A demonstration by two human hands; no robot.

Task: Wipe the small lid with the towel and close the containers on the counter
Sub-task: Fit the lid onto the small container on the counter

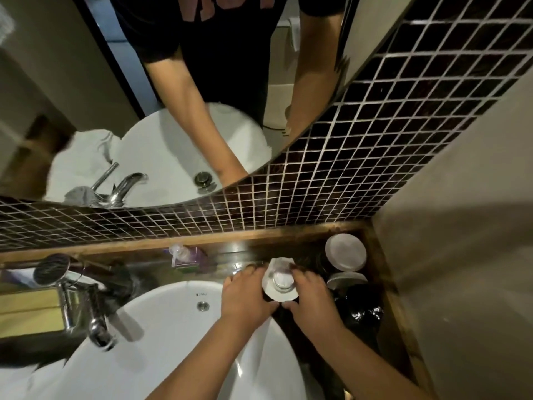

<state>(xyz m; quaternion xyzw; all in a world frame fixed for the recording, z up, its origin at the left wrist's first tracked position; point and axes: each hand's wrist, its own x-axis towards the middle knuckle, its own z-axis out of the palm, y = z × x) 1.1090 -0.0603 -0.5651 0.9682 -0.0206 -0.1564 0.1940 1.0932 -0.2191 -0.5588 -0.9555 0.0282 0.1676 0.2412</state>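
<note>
Both my hands meet over the dark counter just right of the sink. Between them is a small white angular container (277,294) with a clear round small lid (283,280) sitting on its top. My left hand (247,298) grips its left side and my right hand (312,295) grips its right side, fingers curled round the far edge. A large round white lid (345,252) lies in the back right corner. In front of it stand a grey-topped container (347,280) and a dark glossy jar (364,311). A white towel (26,381) lies at the lower left.
The white sink (173,327) fills the lower middle, with a chrome tap (86,316) on its left. A purple pump bottle (186,256) stands behind the sink by the tiled wall. A mirror (173,111) hangs above. A plain wall closes the right side.
</note>
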